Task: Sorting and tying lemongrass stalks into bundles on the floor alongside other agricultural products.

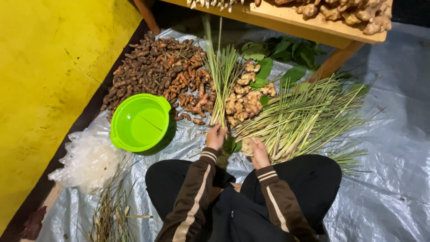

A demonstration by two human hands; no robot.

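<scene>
My left hand (216, 136) grips the base of an upright bundle of lemongrass stalks (222, 76) standing on the plastic sheet. Just to its right, my right hand (259, 152) is closed on a pale piece of ginger or a stalk end; which one I cannot tell. A large heap of loose lemongrass (304, 118) fans out to the right of my hands. Between the bundle and the heap sits a pile of ginger roots (244, 101). I squat with knees in dark trousers (309, 179) below the hands.
A lime-green plastic basin (139, 122) stands left of my hands, beside a mound of brown turmeric roots (159, 67). Crumpled clear plastic bags (89, 161) and dry trimmings (112, 210) lie lower left. Green leaves (282, 54) sit under a wooden table (313, 27). Yellow wall at left.
</scene>
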